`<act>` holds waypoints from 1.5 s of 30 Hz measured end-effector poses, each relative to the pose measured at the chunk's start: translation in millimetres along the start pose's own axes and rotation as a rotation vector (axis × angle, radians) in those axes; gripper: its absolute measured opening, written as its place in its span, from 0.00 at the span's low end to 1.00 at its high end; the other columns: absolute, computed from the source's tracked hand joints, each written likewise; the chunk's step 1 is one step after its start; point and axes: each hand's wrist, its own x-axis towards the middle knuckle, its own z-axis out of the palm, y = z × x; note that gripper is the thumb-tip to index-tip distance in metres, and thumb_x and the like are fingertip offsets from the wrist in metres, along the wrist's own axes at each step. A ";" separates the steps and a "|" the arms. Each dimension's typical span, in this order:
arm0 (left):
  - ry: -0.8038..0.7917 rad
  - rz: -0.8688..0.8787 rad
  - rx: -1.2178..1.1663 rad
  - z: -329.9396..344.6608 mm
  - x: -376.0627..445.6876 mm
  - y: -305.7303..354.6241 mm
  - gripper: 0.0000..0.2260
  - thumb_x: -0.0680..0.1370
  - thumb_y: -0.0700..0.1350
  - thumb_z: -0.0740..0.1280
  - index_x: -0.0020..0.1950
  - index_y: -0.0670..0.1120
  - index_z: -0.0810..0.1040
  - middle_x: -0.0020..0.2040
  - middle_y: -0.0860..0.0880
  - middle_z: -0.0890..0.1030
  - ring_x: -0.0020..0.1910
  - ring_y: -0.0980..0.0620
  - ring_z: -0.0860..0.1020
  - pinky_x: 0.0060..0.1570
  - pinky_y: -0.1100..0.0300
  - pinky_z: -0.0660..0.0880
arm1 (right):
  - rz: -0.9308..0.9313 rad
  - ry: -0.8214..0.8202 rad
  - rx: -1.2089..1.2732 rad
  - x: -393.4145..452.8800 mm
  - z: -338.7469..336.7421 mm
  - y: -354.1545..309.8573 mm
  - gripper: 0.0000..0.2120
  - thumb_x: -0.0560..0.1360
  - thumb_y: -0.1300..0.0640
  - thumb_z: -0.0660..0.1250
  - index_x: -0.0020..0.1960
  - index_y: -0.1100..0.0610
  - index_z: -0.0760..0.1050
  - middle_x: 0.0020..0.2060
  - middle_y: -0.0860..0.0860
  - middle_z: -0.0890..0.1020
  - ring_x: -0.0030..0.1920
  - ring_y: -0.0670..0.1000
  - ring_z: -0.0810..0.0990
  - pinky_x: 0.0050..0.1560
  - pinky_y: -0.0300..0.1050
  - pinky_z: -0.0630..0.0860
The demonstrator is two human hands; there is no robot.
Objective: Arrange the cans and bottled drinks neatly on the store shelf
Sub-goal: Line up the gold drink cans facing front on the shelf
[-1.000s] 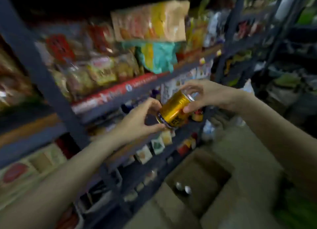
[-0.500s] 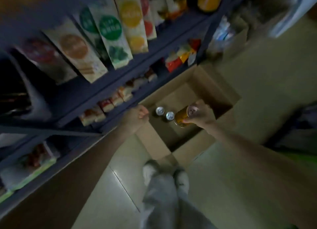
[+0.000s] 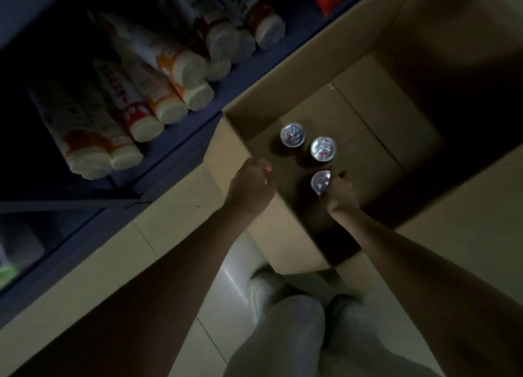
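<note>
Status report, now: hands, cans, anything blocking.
Right hand grips one can inside the cardboard box. Left hand holds nothing, loosely curled over the box edge. Two more cans upright in the box. Nothing blocking.

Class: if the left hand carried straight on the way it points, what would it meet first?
Probably the brown cardboard box's near wall, which the left hand hovers beside; depth is unclear, so it might pass over the rim.
</note>
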 end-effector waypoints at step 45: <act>1.698 0.501 0.734 -907.6 -567.2 252.8 0.19 0.74 0.47 0.53 0.56 0.43 0.77 0.62 0.42 0.74 0.63 0.43 0.67 0.61 0.48 0.60 | -1.368 0.971 0.014 -803.2 -734.0 -609.8 0.33 0.74 0.46 0.70 0.74 0.49 0.59 0.71 0.57 0.65 0.72 0.59 0.58 0.69 0.56 0.60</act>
